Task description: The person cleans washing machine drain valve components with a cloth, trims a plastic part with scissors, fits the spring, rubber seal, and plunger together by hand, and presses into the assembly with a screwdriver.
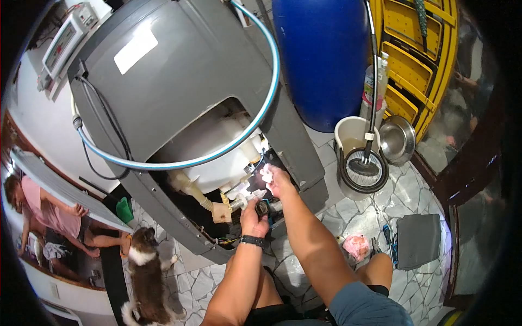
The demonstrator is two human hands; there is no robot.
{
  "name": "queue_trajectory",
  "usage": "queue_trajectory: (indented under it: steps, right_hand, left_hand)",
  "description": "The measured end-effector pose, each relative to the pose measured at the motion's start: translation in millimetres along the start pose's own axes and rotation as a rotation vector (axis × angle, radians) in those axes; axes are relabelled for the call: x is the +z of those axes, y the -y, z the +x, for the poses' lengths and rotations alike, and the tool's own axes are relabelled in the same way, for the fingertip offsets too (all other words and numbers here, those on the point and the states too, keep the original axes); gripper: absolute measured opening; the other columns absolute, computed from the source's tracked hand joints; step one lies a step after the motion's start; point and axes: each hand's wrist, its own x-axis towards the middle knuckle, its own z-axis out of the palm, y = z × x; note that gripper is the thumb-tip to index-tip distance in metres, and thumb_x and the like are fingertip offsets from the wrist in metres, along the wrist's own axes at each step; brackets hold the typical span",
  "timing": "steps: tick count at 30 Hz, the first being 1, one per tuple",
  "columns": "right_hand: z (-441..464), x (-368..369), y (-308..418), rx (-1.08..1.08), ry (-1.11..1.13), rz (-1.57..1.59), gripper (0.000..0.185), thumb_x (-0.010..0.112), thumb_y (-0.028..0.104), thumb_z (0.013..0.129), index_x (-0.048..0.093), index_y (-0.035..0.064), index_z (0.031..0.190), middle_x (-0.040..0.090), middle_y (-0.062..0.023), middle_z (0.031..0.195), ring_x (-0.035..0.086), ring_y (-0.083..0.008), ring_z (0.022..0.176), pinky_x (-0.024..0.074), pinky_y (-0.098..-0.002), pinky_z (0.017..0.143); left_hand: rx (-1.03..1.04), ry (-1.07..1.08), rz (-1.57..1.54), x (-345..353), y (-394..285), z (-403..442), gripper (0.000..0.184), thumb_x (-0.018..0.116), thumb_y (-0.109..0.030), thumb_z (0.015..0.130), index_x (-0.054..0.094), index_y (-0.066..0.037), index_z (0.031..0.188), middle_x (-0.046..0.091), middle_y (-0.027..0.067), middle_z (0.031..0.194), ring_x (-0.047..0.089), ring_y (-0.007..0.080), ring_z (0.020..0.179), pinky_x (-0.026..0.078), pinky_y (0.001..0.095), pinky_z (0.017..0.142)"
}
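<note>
A large grey machine [179, 70] stands open at its lower back, showing a white tub, hoses and wires. My left hand [254, 219], with a black wristband, is closed around a white plastic fitting [251, 196] beside a ribbed hose [237, 204]. A round dark opening shows at its fingers. My right hand [276, 179] pinches a small pale piece, possibly cloth, at the opening's right side. A yellowish corrugated pipe [197, 194] and a tan block [222, 213] sit left of my hands. A blue-white hose [190, 164] loops across the machine's front.
Right of the machine are a blue barrel [325, 60], a bucket [348, 130], a metal bowl [397, 140] and a brush. On the floor lie a pink cloth [356, 246], screwdriver [388, 236] and grey panel [418, 241]. A dog [149, 277] and a person [51, 209] are at left.
</note>
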Motion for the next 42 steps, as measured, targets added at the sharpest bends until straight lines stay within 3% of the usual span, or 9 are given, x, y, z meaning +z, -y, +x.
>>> queue_trajectory:
  steps: [5, 8, 10, 12, 13, 19, 27, 34, 42]
  right_hand:
    - [0, 5, -1, -0.052, -0.012, 0.083, 0.022, 0.048, 0.022, 0.103, 0.067, 0.0146, 0.112, 0.072, -0.0048, 0.098, 0.067, -0.0185, 0.083, 0.0525, -0.0345, 0.062]
    - [-7, 6, 6, -0.018, 0.028, 0.034, 0.024, 0.046, 0.021, 0.104, 0.065, 0.0102, 0.115, 0.073, -0.0080, 0.099, 0.069, -0.0214, 0.085, 0.0565, -0.0380, 0.067]
    - [1, -3, 3, 0.001, 0.072, 0.058, 0.025, 0.047, 0.019, 0.102, 0.064, 0.0081, 0.117, 0.071, -0.0101, 0.096, 0.067, -0.0216, 0.081, 0.0572, -0.0364, 0.067]
    - [6, -6, 0, -0.075, 0.034, 0.040, 0.030, 0.045, 0.021, 0.103, 0.062, 0.0045, 0.123, 0.071, -0.0127, 0.105, 0.067, -0.0274, 0.085, 0.0577, -0.0422, 0.076]
    - [6, -6, 0, -0.072, 0.033, 0.036, 0.030, 0.045, 0.021, 0.103, 0.062, 0.0045, 0.123, 0.071, -0.0127, 0.105, 0.067, -0.0274, 0.085, 0.0577, -0.0422, 0.076]
    - [-4, -6, 8, -0.054, 0.048, 0.001, 0.030, 0.046, 0.020, 0.103, 0.061, 0.0095, 0.127, 0.068, -0.0083, 0.096, 0.064, -0.0222, 0.077, 0.0556, -0.0367, 0.061]
    - [-2, -10, 6, -0.053, 0.126, 0.082, 0.029, 0.046, 0.020, 0.101, 0.062, 0.0095, 0.123, 0.068, -0.0091, 0.095, 0.065, -0.0234, 0.079, 0.0573, -0.0438, 0.072]
    - [-3, -9, 7, -0.009, 0.066, 0.106, 0.028, 0.050, 0.022, 0.098, 0.064, 0.0101, 0.119, 0.069, -0.0097, 0.096, 0.066, -0.0251, 0.082, 0.0574, -0.0422, 0.073]
    - [10, -20, 3, -0.041, 0.085, 0.077, 0.030, 0.050, 0.021, 0.096, 0.065, 0.0088, 0.119, 0.070, -0.0110, 0.098, 0.067, -0.0250, 0.083, 0.0580, -0.0405, 0.073]
  left_hand:
    - [0.046, -0.013, -0.036, 11, 19, 26, 0.017, 0.069, -0.013, 0.093, 0.065, -0.016, 0.110, 0.072, -0.0003, 0.098, 0.066, 0.0147, 0.086, 0.045, 0.0335, 0.071]
    - [0.135, -0.004, 0.014, 20, 17, 15, 0.024, 0.068, -0.010, 0.090, 0.062, -0.017, 0.112, 0.072, 0.0000, 0.099, 0.067, 0.0152, 0.087, 0.045, 0.0362, 0.074]
    - [0.128, -0.015, 0.023, 20, 18, 15, 0.030, 0.068, -0.006, 0.087, 0.059, -0.016, 0.114, 0.072, 0.0006, 0.099, 0.068, 0.0160, 0.090, 0.046, 0.0389, 0.077]
    - [0.163, -0.015, 0.017, 22, 20, 19, 0.031, 0.069, -0.004, 0.085, 0.058, -0.014, 0.113, 0.072, 0.0012, 0.099, 0.068, 0.0168, 0.090, 0.046, 0.0412, 0.079]
    - [0.168, -0.015, 0.019, 23, 22, 20, 0.032, 0.070, -0.003, 0.085, 0.057, -0.013, 0.112, 0.072, 0.0019, 0.099, 0.068, 0.0166, 0.090, 0.046, 0.0380, 0.077]
    - [0.131, 0.122, -0.033, 20, 31, 34, 0.025, 0.067, 0.001, 0.088, 0.063, -0.009, 0.112, 0.072, 0.0038, 0.099, 0.069, 0.0174, 0.088, 0.053, 0.0319, 0.077]
    - [0.147, 0.186, -0.144, 23, 32, 40, 0.026, 0.066, 0.002, 0.091, 0.065, -0.008, 0.115, 0.073, 0.0061, 0.106, 0.071, 0.0202, 0.095, 0.056, 0.0337, 0.083]
    - [0.088, 0.266, -0.254, 20, 33, 49, 0.028, 0.065, 0.003, 0.092, 0.063, -0.006, 0.119, 0.072, 0.0082, 0.109, 0.070, 0.0225, 0.099, 0.057, 0.0359, 0.090]
    - [0.075, 0.273, -0.175, 20, 30, 46, 0.031, 0.066, 0.004, 0.092, 0.061, -0.005, 0.121, 0.071, 0.0085, 0.109, 0.070, 0.0213, 0.097, 0.057, 0.0329, 0.085]
